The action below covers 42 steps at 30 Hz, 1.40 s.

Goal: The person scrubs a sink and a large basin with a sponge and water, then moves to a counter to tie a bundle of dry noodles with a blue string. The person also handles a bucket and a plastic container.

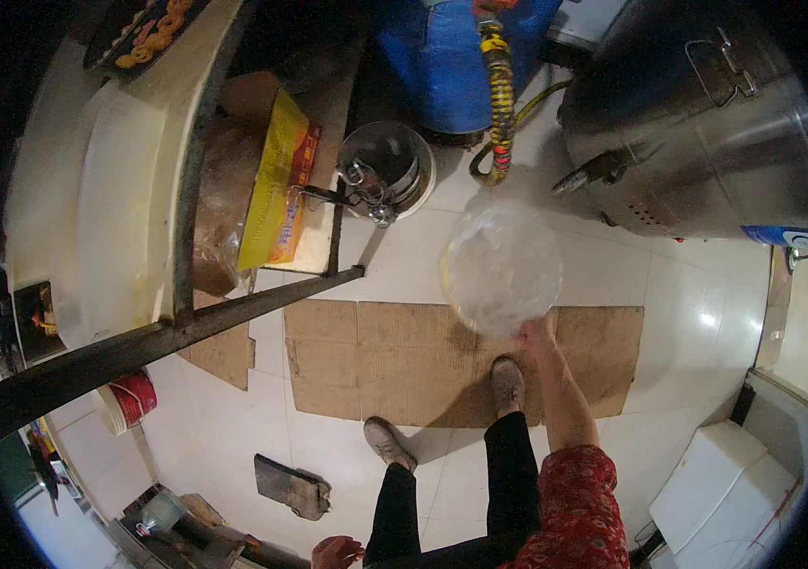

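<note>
My right hand (537, 336) grips the near rim of a round, translucent plastic container or lid (503, 267), blurred, so I cannot tell which. It is held out in front of me, above the tiled floor and the far edge of a flattened cardboard sheet (404, 363). At the bottom edge my left hand (337, 552) hangs beside my leg, loosely curled, with nothing seen in it; part of it is cut off by the frame.
Ahead stand a blue plastic barrel (450, 78) with a taped hose (500, 107) and a large steel vessel (702, 163). A bucket (421, 192) sits by a metal-framed rack (254, 302) holding a yellow carton (272, 185). Right lies a white box (709, 476); left, a red-and-white bucket (130, 402) and a dark slab (290, 485).
</note>
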Tool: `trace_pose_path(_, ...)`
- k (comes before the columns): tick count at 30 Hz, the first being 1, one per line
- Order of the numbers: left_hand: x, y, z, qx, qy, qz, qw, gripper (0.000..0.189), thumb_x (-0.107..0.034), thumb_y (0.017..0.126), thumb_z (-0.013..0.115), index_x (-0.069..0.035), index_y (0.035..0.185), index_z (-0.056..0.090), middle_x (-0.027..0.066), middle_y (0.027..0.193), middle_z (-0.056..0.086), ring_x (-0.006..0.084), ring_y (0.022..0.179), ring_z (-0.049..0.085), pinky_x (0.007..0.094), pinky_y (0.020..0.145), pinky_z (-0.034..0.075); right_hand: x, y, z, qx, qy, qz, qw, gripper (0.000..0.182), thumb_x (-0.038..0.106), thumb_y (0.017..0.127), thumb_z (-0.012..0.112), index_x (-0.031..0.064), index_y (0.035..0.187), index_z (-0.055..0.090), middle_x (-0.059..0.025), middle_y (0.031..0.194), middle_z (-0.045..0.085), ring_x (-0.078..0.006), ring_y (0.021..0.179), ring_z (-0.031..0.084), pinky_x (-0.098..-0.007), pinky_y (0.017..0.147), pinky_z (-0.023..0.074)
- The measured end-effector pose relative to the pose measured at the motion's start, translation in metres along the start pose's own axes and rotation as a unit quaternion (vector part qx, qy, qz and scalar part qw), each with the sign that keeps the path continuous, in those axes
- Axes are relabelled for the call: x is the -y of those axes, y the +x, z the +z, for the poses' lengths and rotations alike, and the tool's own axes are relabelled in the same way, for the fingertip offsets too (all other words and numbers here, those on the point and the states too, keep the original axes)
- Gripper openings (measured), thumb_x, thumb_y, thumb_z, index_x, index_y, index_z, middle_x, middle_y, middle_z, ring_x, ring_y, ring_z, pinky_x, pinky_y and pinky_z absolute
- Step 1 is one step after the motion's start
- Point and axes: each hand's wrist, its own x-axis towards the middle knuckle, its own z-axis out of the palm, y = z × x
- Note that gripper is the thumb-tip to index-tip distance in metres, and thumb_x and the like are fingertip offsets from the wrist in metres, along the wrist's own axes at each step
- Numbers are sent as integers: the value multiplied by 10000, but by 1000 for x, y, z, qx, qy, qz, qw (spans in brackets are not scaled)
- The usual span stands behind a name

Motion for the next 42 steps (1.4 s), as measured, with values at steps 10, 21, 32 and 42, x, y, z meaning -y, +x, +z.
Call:
trace_pose_path(10, -16, -13, 77, 127, 0, 129, 983, 454, -402, 886, 568, 3, 1091, 581, 167, 953, 644, 295, 884, 632, 431, 777, 537, 65, 103, -22, 232, 252, 53, 938, 195, 210, 871, 621, 31, 869, 543, -77, 680, 551, -284, 711, 644, -404, 617, 553)
trace_pose_path(21, -27, -109, 103, 130, -242, 119, 954, 365, -189, 892, 567, 120, 1084, 532, 235, 963, 634, 319, 907, 637, 431, 833, 527, 74, -111, -7, 522, 76, 316, 788, 324, 389, 769, 688, 72, 810, 638, -106, 807, 622, -230, 659, 607, -344, 537, 518)
trace_pose_path(32, -7, -189, -6, -48, -396, 162, 902, 304, -193, 886, 548, -1, 656, 493, 98, 557, 513, 299, 575, 638, 409, 558, 565, 240, -372, 104, 293, -644, -269, 653, 211, 152, 793, 643, 39, 625, 586, -64, 572, 611, -174, 452, 576, -285, 413, 447)
trace_pose_path(42, 81, -214, -224, -169, -537, 154, 812, 182, -78, 811, 612, -32, 686, 489, 110, 561, 536, 270, 503, 603, 390, 458, 528, 182, -481, 200, 230, -618, -110, 744, 232, 225, 781, 669, 32, 665, 612, -50, 573, 578, -142, 442, 527, -260, 399, 409)
